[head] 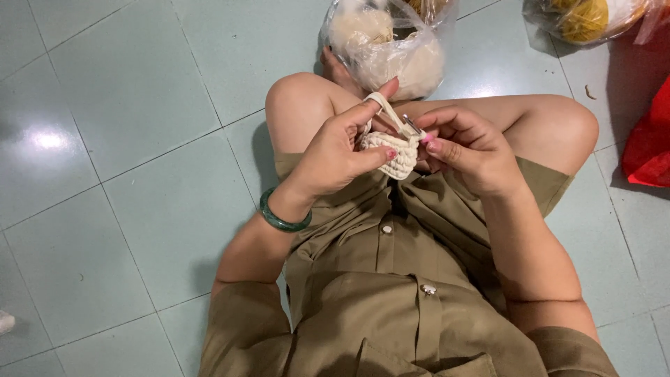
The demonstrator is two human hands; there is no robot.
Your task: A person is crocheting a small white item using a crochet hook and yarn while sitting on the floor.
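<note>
My left hand (342, 146) pinches a small cream crocheted piece (396, 155) between thumb and fingers. A strand of thick cream yarn (377, 100) loops over its raised index finger. My right hand (466, 146) grips a metal crochet hook (412, 125), whose tip pokes out above the piece's top edge. Both hands meet above my lap, between my bent knees. A green bangle (279, 218) circles my left wrist.
A clear plastic bag of cream yarn balls (387, 45) lies on the tiled floor (125, 139) just beyond my knees. Another bag with yellow yarn (590, 17) is at the top right. A red bag (649, 139) lies at the right edge.
</note>
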